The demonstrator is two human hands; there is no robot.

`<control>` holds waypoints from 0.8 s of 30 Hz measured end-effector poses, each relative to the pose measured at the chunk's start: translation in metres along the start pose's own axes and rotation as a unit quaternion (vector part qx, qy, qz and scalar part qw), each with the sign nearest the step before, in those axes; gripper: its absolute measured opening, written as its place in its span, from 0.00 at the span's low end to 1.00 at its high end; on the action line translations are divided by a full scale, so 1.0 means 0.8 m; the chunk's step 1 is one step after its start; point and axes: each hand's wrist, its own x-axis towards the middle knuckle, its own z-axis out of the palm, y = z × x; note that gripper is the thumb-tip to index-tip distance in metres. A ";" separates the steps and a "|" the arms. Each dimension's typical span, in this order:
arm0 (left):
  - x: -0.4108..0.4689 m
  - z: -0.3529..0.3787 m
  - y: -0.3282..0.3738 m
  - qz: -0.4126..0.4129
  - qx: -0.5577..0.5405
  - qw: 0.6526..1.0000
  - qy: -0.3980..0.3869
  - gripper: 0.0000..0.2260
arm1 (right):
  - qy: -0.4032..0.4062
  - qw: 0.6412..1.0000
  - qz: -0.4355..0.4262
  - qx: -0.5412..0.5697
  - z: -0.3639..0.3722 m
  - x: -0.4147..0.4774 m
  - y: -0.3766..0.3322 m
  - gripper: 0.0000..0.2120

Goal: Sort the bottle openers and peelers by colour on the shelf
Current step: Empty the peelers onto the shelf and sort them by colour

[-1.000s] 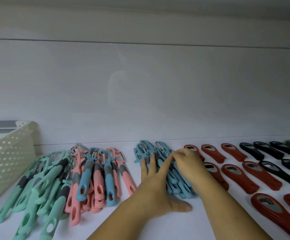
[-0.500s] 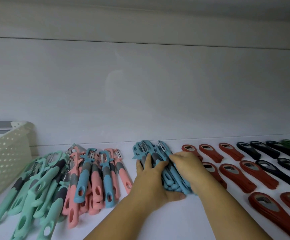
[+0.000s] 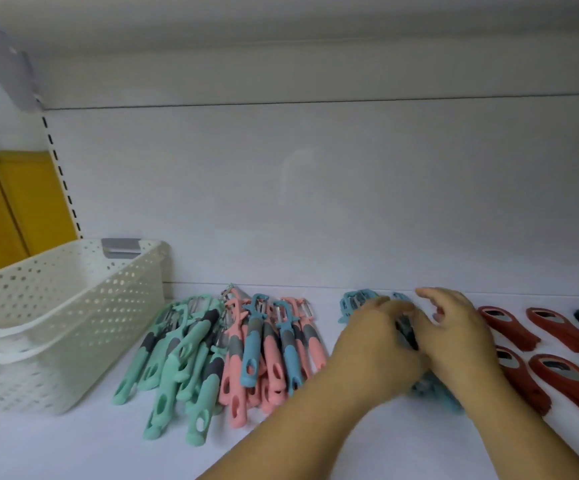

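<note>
To square this group well, I should squeeze the blue plastic peelers (image 3: 357, 304) evenly from both sides so that their handles line up. I should also keep them off the red plastic bottle openers (image 3: 509, 323) just to the right. Two stray blue peelers (image 3: 251, 344) lie among the pink plastic peelers (image 3: 232, 382) further left, next to the mint-green plastic peelers (image 3: 173, 372); I judge those two want fetching next.

My left hand (image 3: 378, 344) curls round the left side of the bundle, fingers bent over its top. My right hand (image 3: 457, 337) lies against the right side; blur hides its fingers, so I cannot tell whether they close on it. The bundle lies mid-way along the white shelf board (image 3: 315, 445), heads toward the far wall.
</note>
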 end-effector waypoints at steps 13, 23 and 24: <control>-0.064 -0.122 -0.102 -0.177 0.295 0.938 0.035 0.16 | -0.316 0.892 -0.302 -0.116 0.061 -0.072 -0.055 0.21; -0.057 -0.116 -0.063 -0.124 -0.056 0.968 0.213 0.11 | -0.009 0.964 -0.216 0.153 0.048 -0.043 -0.044 0.07; -0.055 -0.106 -0.054 -0.116 -0.085 0.968 0.208 0.11 | 0.029 0.965 -0.194 0.172 0.038 -0.035 -0.038 0.06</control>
